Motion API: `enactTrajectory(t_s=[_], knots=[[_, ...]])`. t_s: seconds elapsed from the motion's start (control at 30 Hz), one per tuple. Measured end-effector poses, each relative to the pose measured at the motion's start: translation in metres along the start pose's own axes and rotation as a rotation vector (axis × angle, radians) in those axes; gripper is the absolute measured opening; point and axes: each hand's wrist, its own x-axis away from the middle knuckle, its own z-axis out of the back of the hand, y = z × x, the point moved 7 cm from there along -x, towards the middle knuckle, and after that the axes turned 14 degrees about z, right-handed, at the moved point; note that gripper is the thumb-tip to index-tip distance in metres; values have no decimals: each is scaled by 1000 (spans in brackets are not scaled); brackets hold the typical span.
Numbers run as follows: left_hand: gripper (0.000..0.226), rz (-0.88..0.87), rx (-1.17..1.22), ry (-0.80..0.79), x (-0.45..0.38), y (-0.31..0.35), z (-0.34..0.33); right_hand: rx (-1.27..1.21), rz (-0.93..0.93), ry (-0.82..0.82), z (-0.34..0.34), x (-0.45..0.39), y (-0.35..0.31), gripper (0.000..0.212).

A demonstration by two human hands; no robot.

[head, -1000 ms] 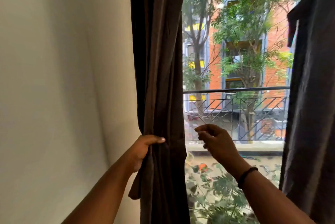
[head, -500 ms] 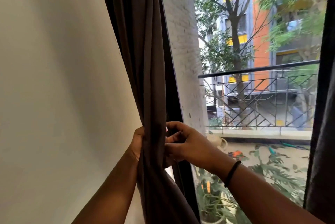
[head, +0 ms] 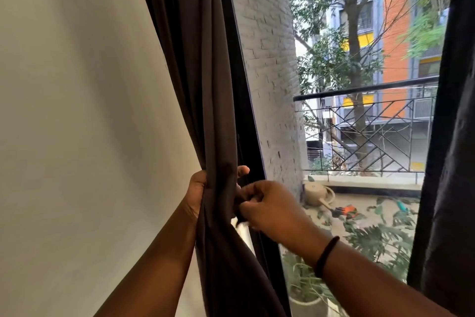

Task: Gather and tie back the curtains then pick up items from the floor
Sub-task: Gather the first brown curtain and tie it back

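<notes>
While left hand grips curtain | right hand pinches its edge

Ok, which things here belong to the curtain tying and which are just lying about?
Job: gathered dark brown fabric curtain; left hand and right hand, both gripping it.
Lying about: beige watering can; orange-handled tool; black metal balcony railing.

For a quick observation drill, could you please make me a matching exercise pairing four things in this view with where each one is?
Things:
1. left hand
2. right hand
3. watering can
4. wristband

Places:
A. on the balcony floor outside
B. around the right wrist
C. gripping the gathered curtain from the wall side
D. at the curtain's window-side edge, fingers curled

Pairs: 1-C, 2-D, 3-A, 4-B
</notes>
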Motion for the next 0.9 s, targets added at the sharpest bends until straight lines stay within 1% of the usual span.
enactTrajectory(t_s=[0.03,0.07,0.1,0.13,0.17,0.3,0.33,0.4,0.47,0.53,0.6,0.7,0.73,0.77,0.83,0.9], knots=[[42,58,79,-57,-2,-3,-1,25,-28,-33,7,0,-1,4],[56,106,95,-94,0,-5,-4,53,-30,-55,14,-1,-3,13],[59,130,119,-79,0,-5,-1,66,-31,-53,23,-2,-6,24],[58,148,89,-48,-1,-4,6,77,-31,-36,33,-3,-8,31],[57,167,62,-29,1,-3,10,95,-25,-15,41,-4,-12,33],[62,351,-32,-87,7,-7,11,297,18,-3,61,-7,-22,25],[59,379,-47,-117,9,-6,8,296,0,-5,64,-8,-22,21],[45,377,-83,-125,8,-1,10,250,-37,-3,67,-6,-25,17],[33,330,-119,-67,2,4,18,247,-59,26,70,-5,-30,19],[37,244,-200,6,-4,11,27,261,-73,81,69,-4,-37,20],[43,137,-340,99,-11,18,35,290,-75,140,62,-4,-44,21],[16,-2,-450,133,-15,27,43,410,-35,236,41,-6,-58,19],[13,-38,-468,161,-17,28,46,474,-7,252,31,-7,-64,19],[14,-73,-496,211,-19,27,48,533,17,260,21,-8,-67,18],[31,-163,-565,308,-21,27,51,608,56,278,-6,-12,-73,16],[41,-240,-583,356,-20,25,49,632,86,303,-31,-21,-73,16]])
